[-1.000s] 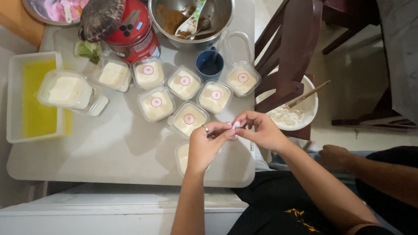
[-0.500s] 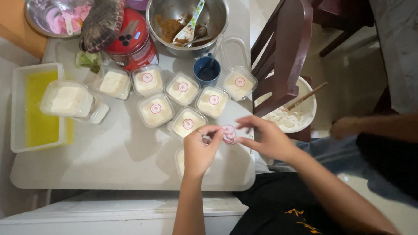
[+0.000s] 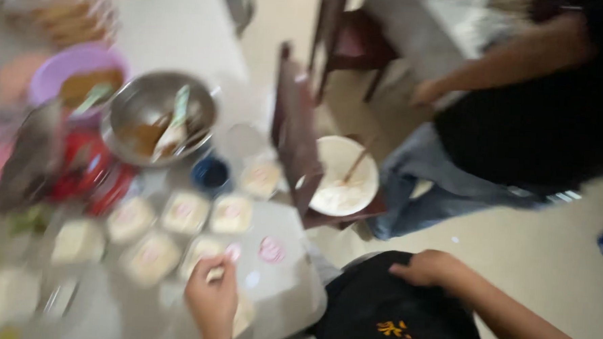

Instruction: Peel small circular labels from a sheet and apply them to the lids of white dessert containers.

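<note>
Left hand (image 3: 212, 300) pinches something small over the filled containers (image 3: 150, 258) on the table (image 3: 279, 294), right hand (image 3: 427, 268) curled loosely on black cloth (image 3: 390, 309)

Blurred view: left hand (image 3: 212, 300) rests on the pale grey tabletop (image 3: 279, 294), fingers on a small square clear plastic tub of white filling (image 3: 203, 252); a round pink sticker (image 3: 271, 249) lies just right of that tub. Right hand (image 3: 427, 267) presses the black shirt (image 3: 390, 309), well right of the tub. A metal mixing bowl (image 3: 161, 116) sits beyond the tub.
</note>
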